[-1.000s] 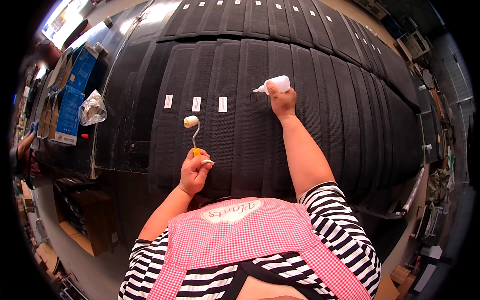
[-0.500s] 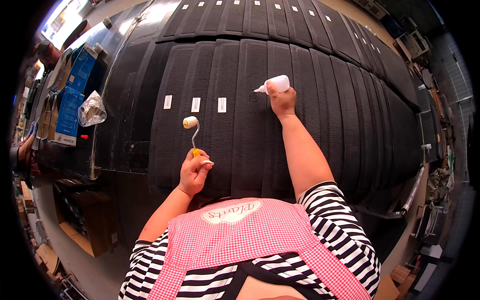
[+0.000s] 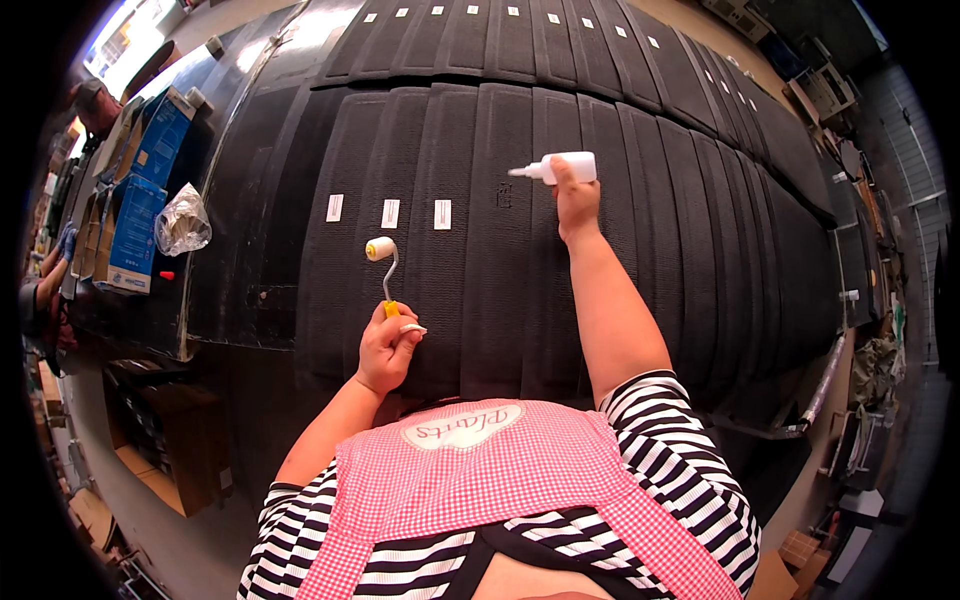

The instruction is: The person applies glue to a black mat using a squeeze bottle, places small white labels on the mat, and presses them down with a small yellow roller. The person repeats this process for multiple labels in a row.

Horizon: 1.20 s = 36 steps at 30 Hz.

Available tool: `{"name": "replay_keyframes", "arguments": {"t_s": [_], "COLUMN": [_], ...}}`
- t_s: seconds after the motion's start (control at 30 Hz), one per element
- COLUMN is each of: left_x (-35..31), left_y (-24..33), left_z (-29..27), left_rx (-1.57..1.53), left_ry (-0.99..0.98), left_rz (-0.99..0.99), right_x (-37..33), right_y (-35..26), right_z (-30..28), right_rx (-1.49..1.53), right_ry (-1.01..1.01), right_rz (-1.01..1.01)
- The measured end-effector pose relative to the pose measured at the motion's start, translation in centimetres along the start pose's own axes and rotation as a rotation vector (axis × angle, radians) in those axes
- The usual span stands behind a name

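My left hand (image 3: 388, 350) is closed round the yellow handle of a small paint roller (image 3: 381, 249), its white head pointing away from me. The same fingers also pinch a small white piece (image 3: 412, 328), too small to make out. In my right hand (image 3: 577, 207) is a white squeeze bottle (image 3: 570, 167), lying nearly level with its nozzle to the left. Just below the nozzle, a wet-looking outline (image 3: 504, 195) marks a black ribbed mat (image 3: 480, 290). Left of it, three white labels (image 3: 390, 213) lie in a row, each on its own strip.
Farther back lies another row of black mats (image 3: 480, 50) with several white labels. On the left of the table are a blue carton (image 3: 140, 230), a clear plastic bag (image 3: 183, 222) and a red cap (image 3: 167, 275). A co-worker's gloved hand (image 3: 66, 243) shows at the far left.
My right hand has moved slightly right and lifted the bottle from the mat, levelling it. The wet outline is now uncovered. My left hand stays put with the roller.
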State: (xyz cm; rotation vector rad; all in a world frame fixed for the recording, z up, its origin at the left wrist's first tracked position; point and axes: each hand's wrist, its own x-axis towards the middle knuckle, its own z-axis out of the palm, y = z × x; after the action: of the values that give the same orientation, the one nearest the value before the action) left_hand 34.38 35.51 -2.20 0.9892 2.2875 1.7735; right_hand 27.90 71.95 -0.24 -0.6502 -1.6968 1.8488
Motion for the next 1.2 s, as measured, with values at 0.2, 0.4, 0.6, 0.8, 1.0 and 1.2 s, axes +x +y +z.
{"name": "replay_keyframes", "arguments": {"t_s": [0.2,0.4,0.6,0.8,1.0,1.2], "left_x": [-0.2,0.3,0.1,0.5,0.5,-0.3], "left_y": [0.2,0.7,0.6,1.0,0.4,2.2], "left_z": [-0.2,-0.1,-0.1,0.1,-0.3,0.4], "left_rx": [0.023,0.047,0.052,0.037,-0.03,-0.513], "left_ry": [-0.005,-0.017,-0.004,-0.01,-0.003,0.201], "left_rz": [-0.01,0.009,0.024,0.016,0.036,-0.325], "right_x": [4.2,8.4,8.7,8.4,3.9,-13.9], "right_y": [-2.7,0.2,0.4,0.1,-4.1,-7.6], "right_z": [3.9,7.8,9.1,7.9,6.9,4.9], "right_rx": [0.757,1.279,1.388,1.366,1.087,0.081], "right_ry": [-0.368,-0.332,-0.106,-0.071,-0.305,-0.706], "right_rz": [0.801,0.96,1.003,0.993,0.836,0.223]}}
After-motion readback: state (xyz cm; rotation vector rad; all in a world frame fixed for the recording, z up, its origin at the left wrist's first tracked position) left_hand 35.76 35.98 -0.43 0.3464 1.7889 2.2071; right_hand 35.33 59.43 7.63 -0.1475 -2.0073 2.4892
